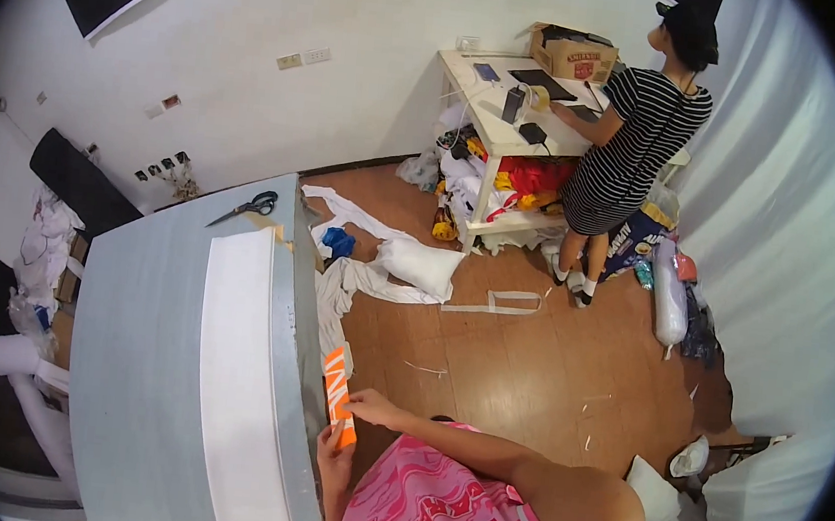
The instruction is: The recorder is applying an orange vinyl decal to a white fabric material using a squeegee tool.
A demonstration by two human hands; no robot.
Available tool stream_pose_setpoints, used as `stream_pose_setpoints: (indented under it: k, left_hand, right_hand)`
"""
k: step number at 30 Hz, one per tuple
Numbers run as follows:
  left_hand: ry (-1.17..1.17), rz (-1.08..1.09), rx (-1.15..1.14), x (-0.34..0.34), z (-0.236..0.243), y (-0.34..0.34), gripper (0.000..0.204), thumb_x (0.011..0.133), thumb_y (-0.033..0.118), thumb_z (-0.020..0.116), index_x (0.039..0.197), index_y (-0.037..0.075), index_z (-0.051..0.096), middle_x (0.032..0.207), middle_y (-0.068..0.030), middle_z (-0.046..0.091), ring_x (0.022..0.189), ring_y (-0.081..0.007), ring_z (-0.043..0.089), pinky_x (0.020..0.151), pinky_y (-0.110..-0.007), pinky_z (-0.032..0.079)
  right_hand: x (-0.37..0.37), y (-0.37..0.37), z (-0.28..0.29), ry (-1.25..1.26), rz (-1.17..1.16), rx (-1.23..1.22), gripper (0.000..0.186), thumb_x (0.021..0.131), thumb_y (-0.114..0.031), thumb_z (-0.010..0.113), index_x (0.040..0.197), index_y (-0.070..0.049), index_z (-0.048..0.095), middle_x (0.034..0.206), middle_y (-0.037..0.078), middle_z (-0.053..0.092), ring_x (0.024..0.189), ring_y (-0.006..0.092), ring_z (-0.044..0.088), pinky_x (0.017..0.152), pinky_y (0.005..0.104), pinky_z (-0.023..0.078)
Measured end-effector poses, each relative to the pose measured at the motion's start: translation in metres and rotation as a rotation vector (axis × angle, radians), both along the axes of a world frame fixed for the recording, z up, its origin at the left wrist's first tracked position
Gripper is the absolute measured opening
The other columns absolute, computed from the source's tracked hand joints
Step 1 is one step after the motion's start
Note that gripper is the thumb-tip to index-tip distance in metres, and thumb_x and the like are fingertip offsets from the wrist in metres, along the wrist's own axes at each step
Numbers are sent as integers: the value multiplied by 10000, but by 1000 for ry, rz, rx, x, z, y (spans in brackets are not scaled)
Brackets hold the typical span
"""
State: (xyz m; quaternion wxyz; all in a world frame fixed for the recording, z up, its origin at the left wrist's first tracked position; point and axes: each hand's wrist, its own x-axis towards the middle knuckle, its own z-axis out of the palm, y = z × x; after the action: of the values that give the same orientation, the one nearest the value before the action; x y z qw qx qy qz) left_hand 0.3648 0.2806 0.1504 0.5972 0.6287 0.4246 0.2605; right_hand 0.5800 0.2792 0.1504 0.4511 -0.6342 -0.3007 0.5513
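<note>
An orange strip with white markings (337,393) is held upright in front of me, just past the right edge of the grey-blue table (139,334). My left hand (334,453) is closed around the strip's lower end. Higher up, the fingers of my right hand (376,408) pinch its right edge. Along the table's right side lies a long white band of material (239,364), close to the strip but apart from it. Black-handled scissors (250,206) rest near the table's far edge, with a small tan piece beside them.
Across the brown floor (487,378) another person (641,131) stands at a white table (498,133) with a cardboard box (570,54). White cloth and a pillow-like bundle (420,266) lie on the floor. White rolls (6,355) stand left; a white curtain (791,246) hangs right.
</note>
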Motion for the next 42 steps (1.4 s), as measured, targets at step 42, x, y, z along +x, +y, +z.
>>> stream_pose_setpoints:
  k: [42]
  left_hand:
    - [-121, 1259, 108, -121, 191, -317, 452, 966, 54, 813, 1397, 5, 688, 1025, -79, 785, 934, -145, 756, 792, -306, 648]
  right_hand:
    - [-90, -263, 114, 214, 908, 108, 266, 1004, -243, 830, 1128, -8, 805, 721, -25, 653, 576, 32, 516, 504, 222, 344]
